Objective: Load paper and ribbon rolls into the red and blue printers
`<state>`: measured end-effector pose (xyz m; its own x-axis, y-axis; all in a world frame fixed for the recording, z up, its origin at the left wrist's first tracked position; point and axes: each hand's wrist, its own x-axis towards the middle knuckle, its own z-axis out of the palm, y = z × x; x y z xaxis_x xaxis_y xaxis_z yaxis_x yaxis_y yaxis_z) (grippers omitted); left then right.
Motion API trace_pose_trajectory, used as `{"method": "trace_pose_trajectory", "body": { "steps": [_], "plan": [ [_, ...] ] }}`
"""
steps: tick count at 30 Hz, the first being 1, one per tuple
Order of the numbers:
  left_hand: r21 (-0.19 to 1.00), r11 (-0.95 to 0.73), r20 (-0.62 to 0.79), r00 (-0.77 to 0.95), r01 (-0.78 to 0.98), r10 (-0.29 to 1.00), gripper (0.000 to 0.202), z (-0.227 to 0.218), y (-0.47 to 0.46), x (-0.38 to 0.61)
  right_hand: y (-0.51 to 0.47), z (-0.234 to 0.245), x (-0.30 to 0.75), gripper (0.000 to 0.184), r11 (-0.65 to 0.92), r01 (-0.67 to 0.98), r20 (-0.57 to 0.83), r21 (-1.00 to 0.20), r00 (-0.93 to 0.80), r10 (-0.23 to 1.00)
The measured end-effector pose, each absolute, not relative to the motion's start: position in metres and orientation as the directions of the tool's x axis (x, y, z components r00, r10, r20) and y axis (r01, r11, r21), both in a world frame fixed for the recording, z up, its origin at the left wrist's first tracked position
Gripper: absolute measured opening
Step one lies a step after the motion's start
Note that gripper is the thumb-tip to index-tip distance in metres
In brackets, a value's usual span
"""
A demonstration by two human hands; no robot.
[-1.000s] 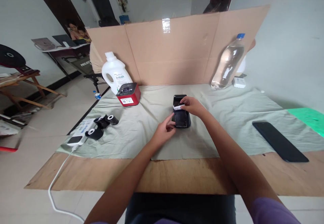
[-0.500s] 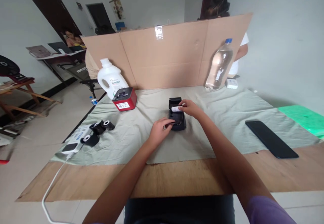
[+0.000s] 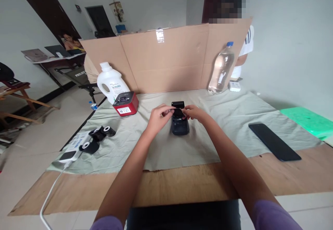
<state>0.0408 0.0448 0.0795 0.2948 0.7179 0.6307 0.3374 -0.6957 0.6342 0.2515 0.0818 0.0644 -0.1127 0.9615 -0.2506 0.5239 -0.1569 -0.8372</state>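
A small black handheld printer (image 3: 179, 127) is laid flat near the middle of the counter (image 3: 182, 185), on a grey-green cloth (image 3: 221, 133) that gives it a soft, non-slip bed. Its lid (image 3: 178, 104) is stood up at the far end, so the compartment beneath is left exposed towards the person.

The printer is approached from both sides at once. The left hand (image 3: 158, 115) is brought in from the left with the fingers curled and drawn together at the open compartment; the right hand (image 3: 194, 112) is set opposite, likewise half closed, with its fingertips at the compartment's edge. The body is thus steadied between the two hands. Whether anything small is pinched between the fingers cannot be told, as the spot is covered by them.

Spare black rolls (image 3: 100, 134) are kept at the left edge, within reach, beside a white charger (image 3: 69, 154) whose cable (image 3: 49, 195) is let down over the counter's side. A red box-shaped printer (image 3: 125, 104) and a white detergent jug (image 3: 110, 82) are set at the back left, and a clear water bottle (image 3: 221, 68) at the back right; a folded cardboard screen (image 3: 166, 60) is stood upright just behind them. A black phone (image 3: 274, 146) is left lying flat, well apart on the right. A white striped sleeve (image 3: 247, 41) of another person is seen behind the screen.
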Motion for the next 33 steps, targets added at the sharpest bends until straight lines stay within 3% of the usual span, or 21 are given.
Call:
{"method": "trace_pose_trajectory", "body": {
  "steps": [3,7,10,13,16,18,20,22,24,29,33],
  "plan": [
    [0.746,-0.617,0.597,0.159,0.251,0.787,0.017,0.086,0.065,0.047,0.08,0.068,0.254,0.03,-0.194,0.448,-0.313,-0.873,-0.207,0.927],
    [0.858,-0.494,0.492,0.049,0.141,0.869,0.038,0.078,0.084,0.054,0.077,0.071,0.257,0.034,-0.214,0.382,-0.343,-0.899,-0.309,0.887],
    [0.942,-0.333,0.332,0.038,0.035,0.943,0.04,0.068,0.091,0.049,0.075,0.076,0.258,0.036,-0.166,0.389,-0.285,-0.906,-0.273,0.919],
    [0.988,-0.155,0.156,0.039,-0.026,0.987,0.034,0.068,0.096,0.034,0.071,0.085,0.26,0.042,-0.088,0.496,-0.207,-0.864,-0.191,0.959],
    [0.969,-0.226,0.226,0.01,0.097,0.974,0.038,0.082,0.091,0.022,0.066,0.093,0.26,0.043,-0.062,0.641,-0.176,-0.765,-0.116,0.978],
    [0.923,-0.315,0.281,0.171,0.22,0.944,0.044,0.095,0.08,0.023,0.062,0.098,0.256,0.041,-0.063,0.692,-0.161,-0.719,-0.077,0.984],
    [0.869,-0.364,0.225,0.388,0.335,0.894,0.055,0.104,0.066,0.032,0.058,0.101,0.25,0.041,-0.074,0.712,-0.155,-0.698,-0.05,0.987],
    [0.792,-0.411,0.181,0.47,0.451,0.864,0.065,0.108,0.052,0.046,0.054,0.105,0.244,0.043,-0.085,0.705,-0.173,-0.704,-0.054,0.983],
    [0.738,-0.439,0.164,0.496,0.512,0.853,0.06,0.107,0.043,0.06,0.05,0.108,0.24,0.043,-0.087,0.683,-0.186,-0.725,-0.072,0.98],
    [0.749,-0.398,0.181,0.415,0.529,0.892,0.03,0.098,0.046,0.07,0.046,0.116,0.242,0.042,-0.025,0.562,-0.144,-0.827,-0.168,0.975],
    [0.835,-0.307,0.241,0.198,0.457,0.95,0.032,0.085,0.062,0.064,0.049,0.115,0.248,0.016,-0.024,0.385,-0.143,-0.923,-0.285,0.948]
  ]
}}
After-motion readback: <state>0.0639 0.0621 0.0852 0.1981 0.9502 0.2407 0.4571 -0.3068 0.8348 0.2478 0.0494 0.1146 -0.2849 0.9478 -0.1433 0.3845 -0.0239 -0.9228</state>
